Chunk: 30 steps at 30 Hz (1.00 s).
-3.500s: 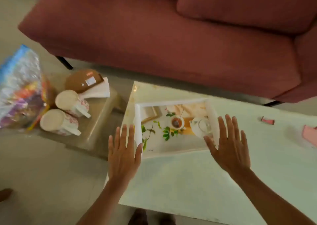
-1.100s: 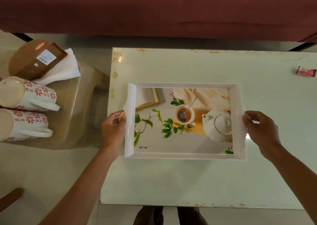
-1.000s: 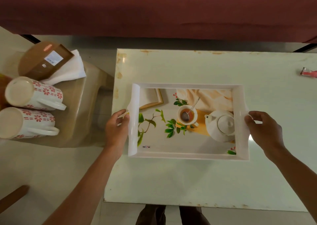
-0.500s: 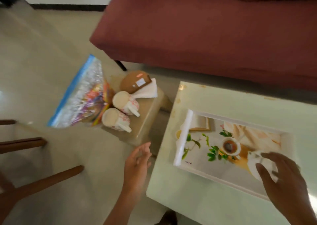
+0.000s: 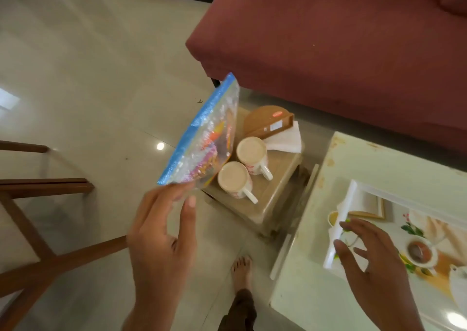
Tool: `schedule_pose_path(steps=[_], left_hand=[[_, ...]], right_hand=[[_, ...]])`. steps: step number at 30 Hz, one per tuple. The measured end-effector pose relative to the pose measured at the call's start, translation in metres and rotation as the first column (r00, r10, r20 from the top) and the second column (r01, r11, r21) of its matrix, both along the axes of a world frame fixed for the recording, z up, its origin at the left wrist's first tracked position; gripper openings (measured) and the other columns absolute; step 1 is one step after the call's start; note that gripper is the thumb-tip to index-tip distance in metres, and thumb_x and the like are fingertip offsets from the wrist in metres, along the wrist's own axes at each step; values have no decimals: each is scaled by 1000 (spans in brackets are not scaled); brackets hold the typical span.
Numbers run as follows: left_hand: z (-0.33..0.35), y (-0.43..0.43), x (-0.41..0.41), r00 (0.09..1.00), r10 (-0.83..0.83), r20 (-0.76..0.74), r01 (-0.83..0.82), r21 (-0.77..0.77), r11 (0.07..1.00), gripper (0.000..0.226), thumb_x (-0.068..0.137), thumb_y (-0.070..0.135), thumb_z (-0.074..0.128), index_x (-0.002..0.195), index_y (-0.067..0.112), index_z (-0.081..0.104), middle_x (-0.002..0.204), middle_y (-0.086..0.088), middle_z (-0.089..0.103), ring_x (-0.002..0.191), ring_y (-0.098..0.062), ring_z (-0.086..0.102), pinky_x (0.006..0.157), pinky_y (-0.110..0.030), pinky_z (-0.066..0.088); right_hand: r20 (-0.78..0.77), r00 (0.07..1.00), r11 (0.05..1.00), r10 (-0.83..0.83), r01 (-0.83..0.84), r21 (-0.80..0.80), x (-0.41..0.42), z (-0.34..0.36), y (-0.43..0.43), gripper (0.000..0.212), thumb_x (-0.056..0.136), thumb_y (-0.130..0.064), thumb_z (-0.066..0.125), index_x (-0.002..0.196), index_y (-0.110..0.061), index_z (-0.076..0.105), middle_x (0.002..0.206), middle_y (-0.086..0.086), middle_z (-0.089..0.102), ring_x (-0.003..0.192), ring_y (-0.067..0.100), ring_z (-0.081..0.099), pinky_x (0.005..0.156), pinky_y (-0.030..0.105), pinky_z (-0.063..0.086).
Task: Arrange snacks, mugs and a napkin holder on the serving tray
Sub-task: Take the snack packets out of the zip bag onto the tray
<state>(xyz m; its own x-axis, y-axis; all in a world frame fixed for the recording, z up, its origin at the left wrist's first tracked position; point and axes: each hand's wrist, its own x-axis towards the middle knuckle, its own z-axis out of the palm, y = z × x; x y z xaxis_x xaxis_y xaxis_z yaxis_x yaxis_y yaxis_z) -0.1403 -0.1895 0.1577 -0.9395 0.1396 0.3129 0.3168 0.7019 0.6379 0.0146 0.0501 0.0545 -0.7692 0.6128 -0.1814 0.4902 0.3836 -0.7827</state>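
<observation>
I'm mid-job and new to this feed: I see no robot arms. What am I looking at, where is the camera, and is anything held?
There is no machine: a person works with bare hands, and the one camera sits on their head, looking down. The left hand touches the lower corner of the snack bag, which stands beside a stool; whether it grips is unclear. On the stool are a mug, a second mug, a napkin holder and napkins. The right hand, open and empty, hovers over one end of the tray on the table. The teapot and cup on the tray are only a printed picture.
</observation>
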Motion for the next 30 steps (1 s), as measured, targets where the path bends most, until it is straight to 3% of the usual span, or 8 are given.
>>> schedule_pose_path(steps=[2,5,8,11,16,21,24,30], left_hand=[[12,-2,-45,989,-47,-138,23,-172,985,23,94,18,61,112,8,71,110,-7,68,99,-20,63,91,-11,40],[14,6,-102,1000,-30,-5,27,-340,940,35,96,29,59,126,13,65,120,-7,68,106,-29,64,84,-32,46],[4,14,-141,975,-17,221,110,-415,903,33,95,41,59,125,28,65,108,8,74,97,-24,70,78,-39,55],[-5,14,-163,942,-12,337,131,-333,934,15,90,37,66,99,28,74,87,12,76,81,-21,72,70,-35,55],[-1,12,-179,908,-12,419,101,-191,976,5,84,23,74,85,23,79,73,10,74,73,-14,72,70,-27,54],[59,-2,-171,918,-107,383,71,107,992,12,69,44,78,80,38,79,71,15,76,64,-4,71,73,-30,60],[110,4,-135,844,-328,424,216,292,932,37,56,69,79,82,44,78,76,17,78,69,-1,75,61,-15,60],[103,71,-22,743,-420,521,273,337,901,28,51,50,88,76,38,80,62,8,75,51,2,64,51,-11,49]], right_hand=[[-18,999,999,34,-34,2,-32,13,-22,31,89,-25,65,120,-27,64,131,-7,52,116,8,53,92,32,53],[28,995,995,91,-92,36,-76,23,-51,34,91,-23,66,125,-24,62,138,-6,48,125,13,52,101,38,49],[41,991,990,129,-131,46,-106,31,-74,35,92,-21,66,127,-22,61,138,-10,45,126,-9,39,106,5,30],[52,990,991,130,-131,15,-122,38,-90,35,92,-21,67,126,-23,62,138,-11,46,128,-7,39,102,-2,22],[18,998,996,68,-67,-62,-121,42,-100,34,93,-24,65,126,-26,62,137,-15,46,129,2,46,109,34,44],[-59,998,992,5,-13,-128,-104,60,-100,30,93,-27,63,121,-38,61,133,-27,48,122,-5,51,97,20,49],[-167,979,965,-119,75,-250,-83,83,-95,28,89,-31,63,115,-41,64,124,-22,61,119,-4,56,86,7,48],[-264,900,802,-346,138,-581,-34,130,-55,22,86,-47,67,106,-39,72,104,-12,76,102,7,71,78,17,57]])
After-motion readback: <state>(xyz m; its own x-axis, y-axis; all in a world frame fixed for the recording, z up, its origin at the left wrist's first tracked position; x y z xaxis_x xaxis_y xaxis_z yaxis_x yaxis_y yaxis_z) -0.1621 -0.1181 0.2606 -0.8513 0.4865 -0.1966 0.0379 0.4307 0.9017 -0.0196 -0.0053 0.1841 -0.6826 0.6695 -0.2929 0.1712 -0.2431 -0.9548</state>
